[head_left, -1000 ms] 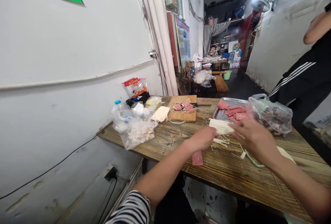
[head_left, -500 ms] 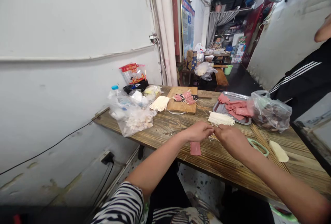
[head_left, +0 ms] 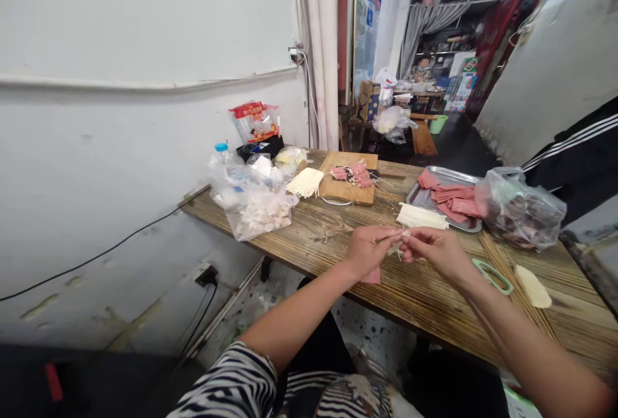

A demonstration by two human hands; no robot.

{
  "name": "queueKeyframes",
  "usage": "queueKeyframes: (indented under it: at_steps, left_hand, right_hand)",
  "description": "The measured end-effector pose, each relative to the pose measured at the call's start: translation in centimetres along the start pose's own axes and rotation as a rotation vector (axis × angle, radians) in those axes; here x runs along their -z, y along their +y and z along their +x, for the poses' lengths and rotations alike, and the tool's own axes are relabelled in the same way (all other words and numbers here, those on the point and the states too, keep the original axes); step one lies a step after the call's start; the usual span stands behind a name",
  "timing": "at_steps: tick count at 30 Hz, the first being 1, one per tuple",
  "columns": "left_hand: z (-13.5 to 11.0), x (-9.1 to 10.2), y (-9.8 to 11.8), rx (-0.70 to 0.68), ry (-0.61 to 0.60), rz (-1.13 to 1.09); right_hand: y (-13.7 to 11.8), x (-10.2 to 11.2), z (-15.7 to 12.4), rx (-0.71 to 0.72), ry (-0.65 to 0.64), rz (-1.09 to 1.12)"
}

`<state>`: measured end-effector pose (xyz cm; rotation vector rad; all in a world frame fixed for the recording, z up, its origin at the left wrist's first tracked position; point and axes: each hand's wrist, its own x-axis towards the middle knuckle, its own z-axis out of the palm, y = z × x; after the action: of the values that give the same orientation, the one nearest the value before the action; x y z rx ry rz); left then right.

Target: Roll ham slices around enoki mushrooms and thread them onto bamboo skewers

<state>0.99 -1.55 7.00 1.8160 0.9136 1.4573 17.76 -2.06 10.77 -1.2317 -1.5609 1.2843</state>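
Note:
My left hand [head_left: 367, 250] and my right hand [head_left: 439, 252] meet fingertip to fingertip above the table. Both pinch a small pale bunch of enoki mushrooms [head_left: 405, 235], mostly covered by the fingers. Beneath my left hand a pink meat slice [head_left: 371, 275] lies near the table's front edge, partly hidden. Just beyond my right hand is a larger enoki bundle [head_left: 421, 216]. Behind it, a metal tray [head_left: 419, 196] bears a pile of pink meat slices [head_left: 456, 200].
Finished enoki rolls [head_left: 360, 174] on skewers rest on a cutting board [head_left: 355, 196]. Another enoki bundle [head_left: 305, 182] and plastic bags [head_left: 258, 212] are at left. Green-handled scissors [head_left: 493, 276], bamboo skewers [head_left: 524, 289] and a bulging bag [head_left: 524, 212] are at right. A person's striped trousers [head_left: 574, 147] show beyond.
My hands have turned so that the fingers and the pale bunch between them show more. My left hand now covers more of the meat slice. The whole view has shifted slightly.

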Motion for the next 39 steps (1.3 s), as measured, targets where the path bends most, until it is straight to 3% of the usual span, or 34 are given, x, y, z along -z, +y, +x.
queueKeyframes:
  at_steps: [6,10,13,17,21,26,33,39]
  left_hand:
    - [-2.0,0.6,-1.7,0.021,0.081,0.064]
    - [-3.2,2.2,-2.8,0.147,0.091,0.061]
    - [-3.9,3.3,-3.7,0.205,0.012,0.088]
    - [-4.3,4.1,-4.9,0.124,-0.124,0.157]
    - [-4.6,3.9,-5.8,0.057,-0.179,0.123]
    - [-5.1,3.2,-6.0,0.072,-0.163,0.035]
    - [-4.9,3.2,-5.9,0.089,-0.258,0.125]
    - [-4.8,3.2,-5.9,0.141,-0.283,0.119]
  right_hand:
    - [2.5,-2.8,1.4,-0.101,0.005,0.349]
    - [4.0,-5.2,1.9,-0.147,-0.021,0.481]
    - [5.2,-6.1,2.0,-0.203,-0.072,0.525]
    - [6.6,-6.2,2.1,-0.305,-0.142,0.570]
    - [7.1,-5.6,2.0,-0.326,-0.149,0.528]
    - [7.2,-4.7,1.5,-0.341,-0.157,0.405]
    - [7.4,-3.9,1.8,-0.250,-0.288,0.195]
    - [7.5,-3.7,1.9,-0.174,-0.288,0.083]
